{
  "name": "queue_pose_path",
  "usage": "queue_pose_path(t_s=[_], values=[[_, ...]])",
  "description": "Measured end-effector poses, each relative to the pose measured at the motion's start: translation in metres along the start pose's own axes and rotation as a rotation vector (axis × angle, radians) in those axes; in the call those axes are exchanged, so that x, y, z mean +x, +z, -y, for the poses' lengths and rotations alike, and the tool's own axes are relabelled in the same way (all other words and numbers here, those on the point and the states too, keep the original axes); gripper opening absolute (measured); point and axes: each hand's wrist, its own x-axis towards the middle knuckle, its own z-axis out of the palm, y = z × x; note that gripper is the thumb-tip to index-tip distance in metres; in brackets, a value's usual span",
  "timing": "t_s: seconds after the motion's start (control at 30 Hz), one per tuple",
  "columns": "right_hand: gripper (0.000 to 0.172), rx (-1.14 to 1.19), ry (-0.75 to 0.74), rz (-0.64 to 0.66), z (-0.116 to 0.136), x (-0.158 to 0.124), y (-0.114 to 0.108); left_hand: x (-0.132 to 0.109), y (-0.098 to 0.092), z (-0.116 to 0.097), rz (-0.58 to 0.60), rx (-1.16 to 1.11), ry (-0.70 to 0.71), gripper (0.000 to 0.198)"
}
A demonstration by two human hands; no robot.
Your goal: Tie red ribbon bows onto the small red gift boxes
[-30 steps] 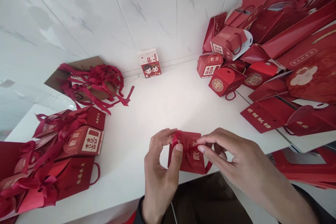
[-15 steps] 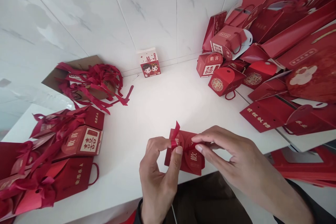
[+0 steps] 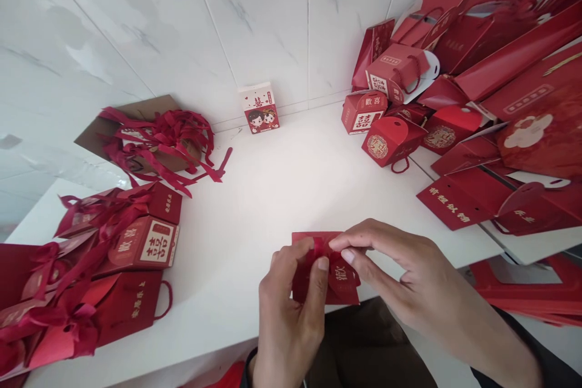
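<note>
A small red gift box (image 3: pixel 339 282) with gold characters rests at the near edge of the white table (image 3: pixel 282 188). A red ribbon (image 3: pixel 321 247) crosses its top. My left hand (image 3: pixel 291 309) pinches the ribbon from the left with thumb and forefinger. My right hand (image 3: pixel 395 279) pinches it from the right, the fingertips almost meeting over the box's top. Both hands partly hide the box.
Finished red boxes with ribbon bows (image 3: pixel 136 236) pile at the left, and loose red ribbons (image 3: pixel 163 145) lie on a brown cardboard sheet behind them. A white and red cartoon box (image 3: pixel 259 108) stands against the tiled wall. Many red boxes and bags (image 3: pixel 454 103) crowd the right side.
The ribbon loop that stuck up half a second ago is now pulled down flat on the box. Both hands have drawn closer together over the box top.
</note>
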Motion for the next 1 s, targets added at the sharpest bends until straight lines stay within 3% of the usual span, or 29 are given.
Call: queue_pose_path(t_s=[0.2,0.3,0.4,0.57,0.8,1.0], values=[[0.023,0.099,-0.039,0.102,0.005,0.004,0.002,0.004,0.002,-0.004,0.196,0.041,-0.01,0.023],[0.024,0.115,-0.075,0.124,0.005,0.006,0.003,0.008,0.002,-0.003,0.18,0.047,-0.06,0.012],[0.025,0.071,-0.088,0.065,0.001,0.008,0.004,0.012,0.001,-0.001,0.155,-0.024,-0.127,0.023],[0.017,0.024,0.047,0.067,-0.007,0.007,0.008,0.015,-0.002,-0.004,0.16,-0.092,-0.154,0.031],[0.012,0.048,0.08,-0.008,-0.003,0.002,0.014,0.014,-0.008,-0.014,0.169,-0.099,-0.222,0.033],[0.014,0.062,0.066,-0.015,-0.001,0.002,0.02,0.012,-0.009,-0.013,0.143,-0.257,-0.288,0.033]])
